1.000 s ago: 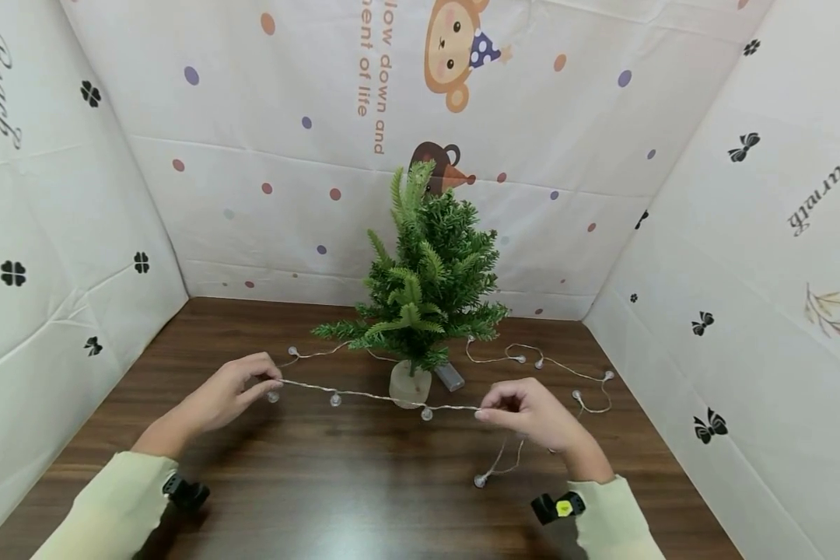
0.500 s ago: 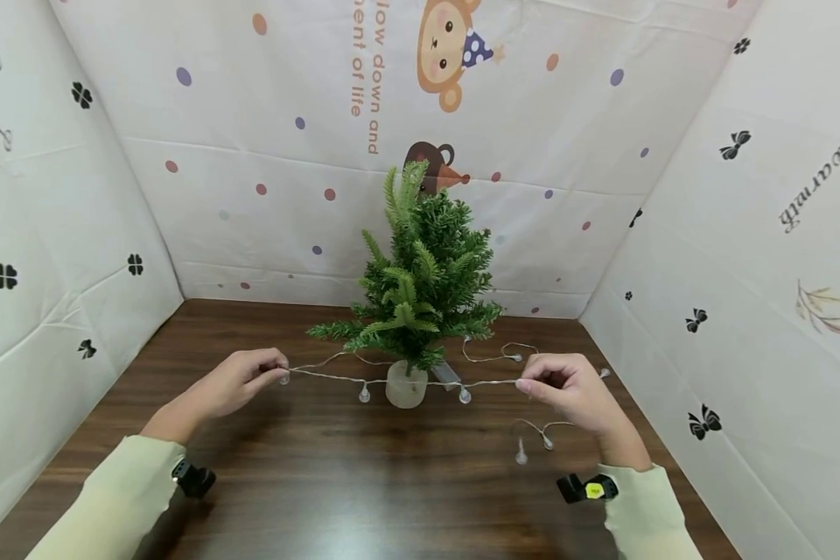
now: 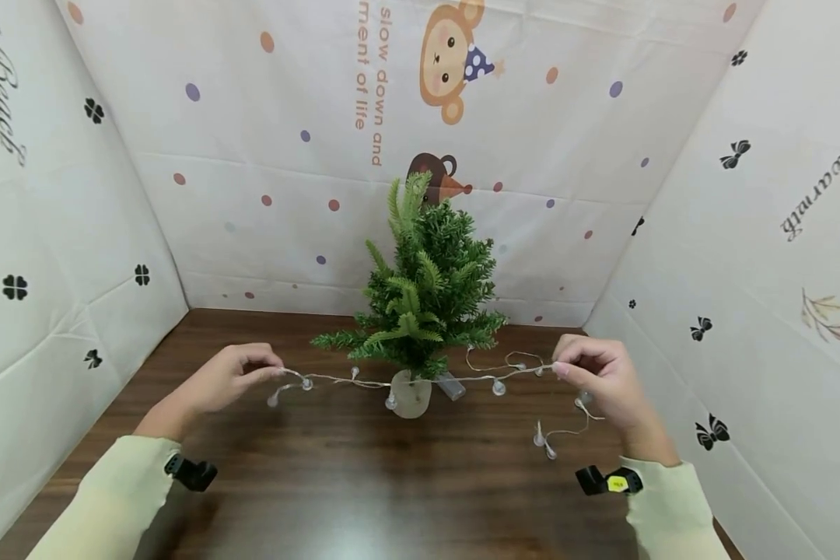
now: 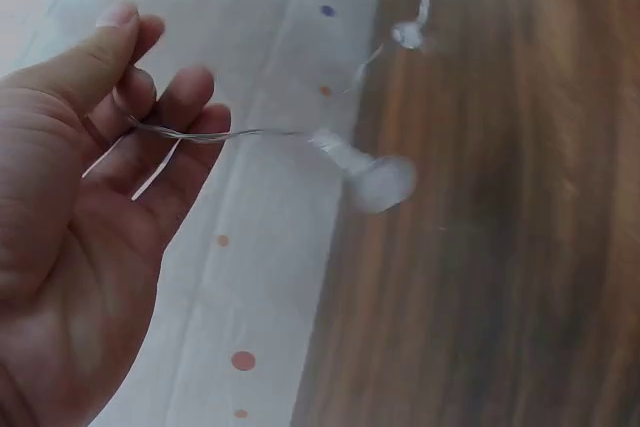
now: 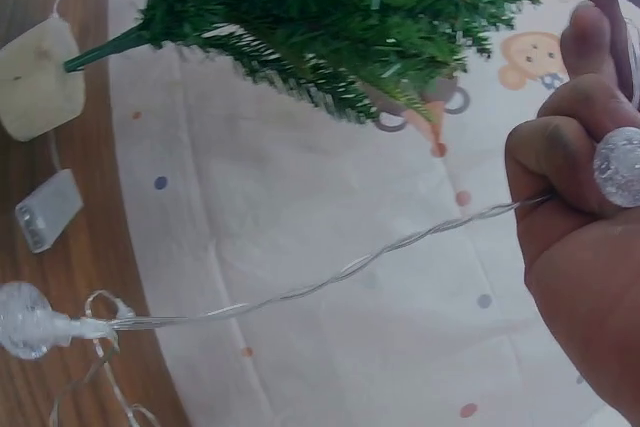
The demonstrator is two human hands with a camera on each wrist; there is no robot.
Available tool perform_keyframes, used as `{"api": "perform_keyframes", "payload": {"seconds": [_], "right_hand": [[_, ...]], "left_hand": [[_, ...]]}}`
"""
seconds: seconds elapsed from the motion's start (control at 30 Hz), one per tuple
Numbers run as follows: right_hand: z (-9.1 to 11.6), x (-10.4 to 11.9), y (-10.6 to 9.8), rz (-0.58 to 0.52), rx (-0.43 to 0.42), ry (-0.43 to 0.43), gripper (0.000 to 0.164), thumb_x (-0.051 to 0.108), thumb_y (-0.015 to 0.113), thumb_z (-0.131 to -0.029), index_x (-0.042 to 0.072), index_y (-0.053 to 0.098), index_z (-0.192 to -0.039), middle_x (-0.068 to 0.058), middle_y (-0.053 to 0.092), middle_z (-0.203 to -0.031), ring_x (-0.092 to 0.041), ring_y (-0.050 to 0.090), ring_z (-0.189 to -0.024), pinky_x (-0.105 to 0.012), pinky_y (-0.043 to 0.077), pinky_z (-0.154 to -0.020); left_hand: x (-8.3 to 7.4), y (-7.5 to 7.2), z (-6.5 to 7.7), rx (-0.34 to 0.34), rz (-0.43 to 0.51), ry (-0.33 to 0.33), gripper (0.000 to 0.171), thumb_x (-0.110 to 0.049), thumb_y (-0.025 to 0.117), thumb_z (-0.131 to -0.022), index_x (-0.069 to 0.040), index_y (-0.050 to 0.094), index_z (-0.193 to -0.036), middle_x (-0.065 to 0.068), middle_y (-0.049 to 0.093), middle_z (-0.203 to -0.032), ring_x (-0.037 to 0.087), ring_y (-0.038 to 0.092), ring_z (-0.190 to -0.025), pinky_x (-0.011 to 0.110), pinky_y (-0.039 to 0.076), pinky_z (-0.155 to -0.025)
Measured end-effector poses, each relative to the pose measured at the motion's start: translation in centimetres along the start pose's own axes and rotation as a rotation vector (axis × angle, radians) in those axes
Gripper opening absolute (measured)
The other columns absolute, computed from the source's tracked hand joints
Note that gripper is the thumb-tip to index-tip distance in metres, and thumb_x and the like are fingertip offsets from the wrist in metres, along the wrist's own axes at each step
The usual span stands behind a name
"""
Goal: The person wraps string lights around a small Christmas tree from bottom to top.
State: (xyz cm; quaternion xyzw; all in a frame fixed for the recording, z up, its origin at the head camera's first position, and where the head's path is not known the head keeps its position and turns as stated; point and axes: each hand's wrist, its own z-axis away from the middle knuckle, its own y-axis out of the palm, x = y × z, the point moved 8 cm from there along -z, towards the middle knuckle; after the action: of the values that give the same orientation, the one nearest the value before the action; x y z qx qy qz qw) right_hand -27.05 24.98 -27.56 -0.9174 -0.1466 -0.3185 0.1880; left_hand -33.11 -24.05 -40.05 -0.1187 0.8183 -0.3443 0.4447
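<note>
A string of fairy lights with clear round bulbs [image 3: 498, 386] stretches across the front of a small artificial Christmas tree [image 3: 434, 288]. My left hand [image 3: 234, 379] pinches its wire at the left, with a bulb [image 4: 382, 182] dangling from the wire beyond the fingers. On the right, my right hand [image 3: 598, 377] pinches the other end of the span between thumb and fingers. The right wrist view has a bulb [image 5: 622, 165] close against that palm and the twisted wire [image 5: 380, 259] running out of the hand. Between both hands the wire passes before the tree's pale round base [image 3: 411, 397].
A clear battery box [image 3: 451, 386] lies on the brown wooden table [image 3: 364, 490] beside the base. More of the light string [image 3: 486, 368] curls behind and right of the tree. White printed cloth walls [image 3: 252, 241] enclose the back and both sides.
My right hand has moved right and slightly away, still pinching the wire. The span between the hands has grown longer, with bulbs shifted along. My left hand stays near its place.
</note>
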Motion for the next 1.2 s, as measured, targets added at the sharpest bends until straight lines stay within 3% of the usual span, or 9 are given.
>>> {"api": "perform_keyframes", "payload": {"seconds": [0.13, 0.3, 0.43, 0.63, 0.9, 1.2], "right_hand": [[-0.5, 0.9, -1.0, -0.081, -0.042, -0.076, 0.035, -0.034, 0.045, -0.076, -0.006, 0.066, -0.078, -0.008, 0.063, -0.077, -0.019, 0.053, -0.074, -0.029, 0.042, -0.063], [-0.9, 1.7, -2.1, -0.194, -0.069, -0.109, 0.038, -0.033, 0.04, -0.076, -0.007, 0.068, -0.078, -0.009, 0.065, -0.076, -0.022, 0.052, -0.075, -0.029, 0.045, -0.076], [-1.3, 2.5, -2.8, -0.334, -0.061, -0.142, 0.033, -0.03, 0.038, -0.081, -0.012, 0.066, -0.079, -0.014, 0.064, -0.076, -0.025, 0.048, -0.07, -0.03, 0.043, -0.066], [-1.9, 3.6, -3.1, -0.543, -0.001, -0.18, 0.022, -0.028, 0.037, -0.086, -0.021, 0.057, -0.08, -0.019, 0.06, -0.078, -0.026, 0.038, -0.065, -0.031, 0.026, -0.055], [-2.6, 5.3, -3.3, -0.652, 0.041, -0.239, 0.019, -0.024, 0.036, -0.09, -0.021, 0.051, -0.078, -0.02, 0.052, -0.076, -0.022, 0.029, -0.059, -0.025, 0.019, -0.052], [-2.8, 6.5, -3.1, -0.716, 0.063, -0.259, 0.017, -0.022, 0.036, -0.089, -0.02, 0.045, -0.075, -0.019, 0.04, -0.07, -0.021, 0.026, -0.056, -0.023, 0.02, -0.052]], "left_hand": [[-0.3, -1.4, -0.5, -0.04, 0.089, 0.003, 0.007, -0.011, 0.066, -0.1, -0.01, 0.072, -0.099, 0.007, 0.068, -0.089, 0.01, 0.063, -0.073, 0.027, 0.054, -0.062], [-1.3, -2.5, -1.3, -0.073, 0.091, 0.035, 0.011, -0.007, 0.063, -0.101, -0.015, 0.071, -0.101, 0.004, 0.068, -0.091, 0.014, 0.068, -0.078, 0.027, 0.056, -0.065], [-1.8, -3.0, -1.9, -0.092, 0.093, 0.04, 0.011, -0.007, 0.063, -0.102, -0.016, 0.071, -0.101, 0.004, 0.068, -0.088, 0.018, 0.065, -0.072, 0.027, 0.054, -0.06], [-2.1, -3.3, -2.4, -0.117, 0.075, 0.012, 0.01, -0.012, 0.064, -0.102, -0.019, 0.07, -0.1, 0.003, 0.066, -0.088, 0.025, 0.057, -0.065, 0.029, 0.049, -0.054], [-3.2, -3.5, -3.2, -0.12, 0.072, 0.025, 0.01, -0.013, 0.063, -0.103, -0.018, 0.071, -0.103, 0.004, 0.067, -0.093, 0.02, 0.06, -0.07, 0.03, 0.049, -0.055], [-3.8, -3.4, -2.9, -0.117, 0.165, 0.089, 0.014, -0.004, 0.062, -0.101, -0.014, 0.072, -0.102, 0.004, 0.066, -0.093, 0.023, 0.057, -0.062, 0.03, 0.049, -0.051]]}}
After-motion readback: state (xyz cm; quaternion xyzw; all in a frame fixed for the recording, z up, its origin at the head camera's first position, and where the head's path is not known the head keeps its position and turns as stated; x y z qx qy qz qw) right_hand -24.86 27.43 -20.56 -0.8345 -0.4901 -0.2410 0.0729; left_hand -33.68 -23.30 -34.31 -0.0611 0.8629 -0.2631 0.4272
